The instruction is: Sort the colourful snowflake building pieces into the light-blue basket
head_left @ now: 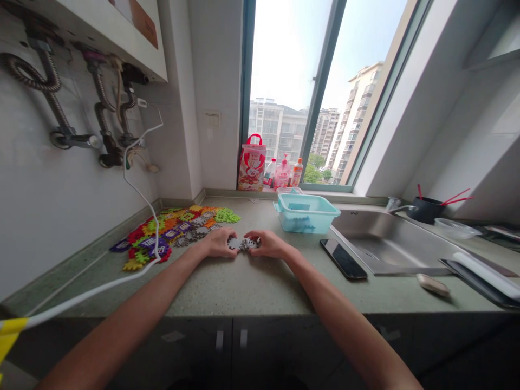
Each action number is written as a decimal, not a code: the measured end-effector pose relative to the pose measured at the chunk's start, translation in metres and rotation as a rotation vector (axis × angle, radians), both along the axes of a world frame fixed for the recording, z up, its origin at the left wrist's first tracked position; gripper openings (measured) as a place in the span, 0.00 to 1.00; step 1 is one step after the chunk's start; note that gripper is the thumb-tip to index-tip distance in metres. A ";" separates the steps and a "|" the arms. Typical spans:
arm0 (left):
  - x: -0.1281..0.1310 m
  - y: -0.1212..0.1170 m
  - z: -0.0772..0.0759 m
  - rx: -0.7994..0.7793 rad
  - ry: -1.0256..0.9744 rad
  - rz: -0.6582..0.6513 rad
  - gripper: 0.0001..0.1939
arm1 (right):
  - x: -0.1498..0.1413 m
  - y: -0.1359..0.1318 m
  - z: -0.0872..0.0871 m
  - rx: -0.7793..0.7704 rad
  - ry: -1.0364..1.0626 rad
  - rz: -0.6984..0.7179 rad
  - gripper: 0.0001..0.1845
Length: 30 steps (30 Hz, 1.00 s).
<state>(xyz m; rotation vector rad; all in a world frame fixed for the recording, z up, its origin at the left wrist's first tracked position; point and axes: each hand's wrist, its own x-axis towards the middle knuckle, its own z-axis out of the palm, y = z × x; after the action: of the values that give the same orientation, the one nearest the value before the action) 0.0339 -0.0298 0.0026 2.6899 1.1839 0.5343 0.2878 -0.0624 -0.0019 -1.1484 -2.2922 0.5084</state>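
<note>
At speckled counter point(280, 292) — left hand point(218, 242), right hand point(268, 244): each grip pinched on flat, toothed grey pieces point(235, 244).

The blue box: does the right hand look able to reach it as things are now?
Probably yes. The blue box sits just beyond the right hand, with nothing seen between them, but that hand is busy holding grey pieces.

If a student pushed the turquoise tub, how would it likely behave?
The turquoise tub looks like translucent plastic, so it is probably light for its size. Its broad, low shape suggests it would slide rather than tip or roll.
</note>
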 end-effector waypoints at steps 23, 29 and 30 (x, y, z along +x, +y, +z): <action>-0.004 -0.004 0.000 0.021 -0.130 -0.042 0.28 | 0.007 0.016 -0.005 0.283 0.107 -0.087 0.25; -0.008 -0.003 0.000 -0.020 -0.123 -0.089 0.40 | 0.000 0.015 -0.007 0.278 0.120 -0.016 0.25; -0.009 -0.003 0.000 -0.025 -0.131 -0.083 0.41 | -0.001 0.014 -0.007 0.277 0.120 -0.010 0.25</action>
<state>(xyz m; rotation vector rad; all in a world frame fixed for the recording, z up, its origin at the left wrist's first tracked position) 0.0249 -0.0323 0.0022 2.6241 1.0328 0.6673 0.2865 -0.0482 -0.0092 -0.9662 -2.1710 0.2388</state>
